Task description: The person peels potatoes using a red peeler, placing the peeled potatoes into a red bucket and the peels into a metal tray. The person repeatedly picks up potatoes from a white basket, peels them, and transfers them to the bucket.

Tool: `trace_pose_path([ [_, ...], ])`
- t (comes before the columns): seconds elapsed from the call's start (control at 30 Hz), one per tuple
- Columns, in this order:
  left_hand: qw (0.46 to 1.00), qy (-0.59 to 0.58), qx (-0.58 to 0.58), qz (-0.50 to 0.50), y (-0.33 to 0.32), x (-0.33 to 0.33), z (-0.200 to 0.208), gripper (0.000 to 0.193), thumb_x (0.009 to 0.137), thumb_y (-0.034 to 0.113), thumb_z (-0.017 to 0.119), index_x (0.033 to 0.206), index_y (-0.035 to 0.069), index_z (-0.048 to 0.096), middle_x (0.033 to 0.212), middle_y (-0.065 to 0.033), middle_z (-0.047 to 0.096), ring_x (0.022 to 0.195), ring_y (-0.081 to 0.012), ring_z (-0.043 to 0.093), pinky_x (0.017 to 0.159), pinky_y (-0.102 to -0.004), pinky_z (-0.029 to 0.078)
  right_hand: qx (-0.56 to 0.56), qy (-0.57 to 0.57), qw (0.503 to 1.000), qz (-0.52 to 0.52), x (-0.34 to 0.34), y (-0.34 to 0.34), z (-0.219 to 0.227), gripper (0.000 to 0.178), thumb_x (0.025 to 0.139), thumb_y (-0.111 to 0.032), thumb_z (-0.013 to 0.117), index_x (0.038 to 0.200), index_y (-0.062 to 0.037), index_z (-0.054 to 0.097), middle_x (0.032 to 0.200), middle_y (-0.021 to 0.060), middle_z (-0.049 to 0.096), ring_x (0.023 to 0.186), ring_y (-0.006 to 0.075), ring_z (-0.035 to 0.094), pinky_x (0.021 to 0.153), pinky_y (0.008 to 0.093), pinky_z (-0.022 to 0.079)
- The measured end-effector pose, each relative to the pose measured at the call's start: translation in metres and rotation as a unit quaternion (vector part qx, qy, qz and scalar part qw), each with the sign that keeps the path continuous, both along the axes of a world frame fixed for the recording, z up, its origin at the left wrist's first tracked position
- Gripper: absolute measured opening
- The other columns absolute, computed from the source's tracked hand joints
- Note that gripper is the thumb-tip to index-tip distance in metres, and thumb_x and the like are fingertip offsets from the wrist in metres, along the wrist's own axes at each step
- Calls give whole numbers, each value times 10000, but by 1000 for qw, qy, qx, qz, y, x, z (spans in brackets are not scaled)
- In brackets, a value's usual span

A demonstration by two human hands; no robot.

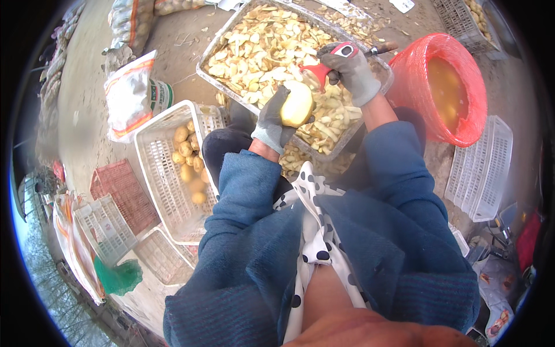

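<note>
My left hand [269, 120], in a grey glove with dark fingers, is closed around a pale yellow peeled potato [297, 105]. Just to its right, my gloved right hand [357, 74] grips a red peeler [317, 73], its head close to the potato's upper right side. Both hands are above a shallow grey tray [230, 92] heaped with potato peelings [254, 52]. A tool with a brown wooden handle [386, 47] lies at the tray's right edge, beyond my right hand; its other end is partly hidden.
On the left, a white slatted crate [151, 151] holds several unpeeled potatoes [186, 141]. A red-lined bucket [399, 87] with peeled potatoes in cloudy liquid stands right. Another white crate [480, 168] lies below it. Filled sacks [132, 23] and a white bag [128, 98] are far left.
</note>
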State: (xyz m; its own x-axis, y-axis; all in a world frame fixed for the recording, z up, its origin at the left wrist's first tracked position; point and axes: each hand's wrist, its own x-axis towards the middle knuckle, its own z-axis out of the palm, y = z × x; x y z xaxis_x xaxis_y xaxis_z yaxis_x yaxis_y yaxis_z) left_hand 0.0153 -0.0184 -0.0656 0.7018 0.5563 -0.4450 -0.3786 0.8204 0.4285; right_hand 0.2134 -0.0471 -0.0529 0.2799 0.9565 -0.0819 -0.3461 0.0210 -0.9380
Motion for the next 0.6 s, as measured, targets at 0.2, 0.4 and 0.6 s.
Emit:
trace_pose_path([
  [0.2,992,-20,-107,71,6,0,16,344,834,183,527,1145,49,463,1004,-75,564,841,-196,575,733,-298,479,38,-238,962,-130,24,-3,-29,129,809,-62,509,861,29,584,873,116,628,691,147,607,526,226,454],
  [0.4,977,-46,-196,68,11,8,-19,356,871,291,440,1096,21,496,1069,-129,537,932,-242,545,782,-330,465,-17,32,996,77,-37,-17,31,201,727,-127,627,875,2,583,667,23,539,522,98,494,451,232,398],
  [0.6,985,-21,-163,54,5,5,-11,397,863,350,465,1093,26,471,997,-104,534,838,-228,547,726,-298,488,23,274,954,120,4,-7,-13,131,712,-58,639,809,-13,565,757,33,586,616,94,548,480,246,448],
])
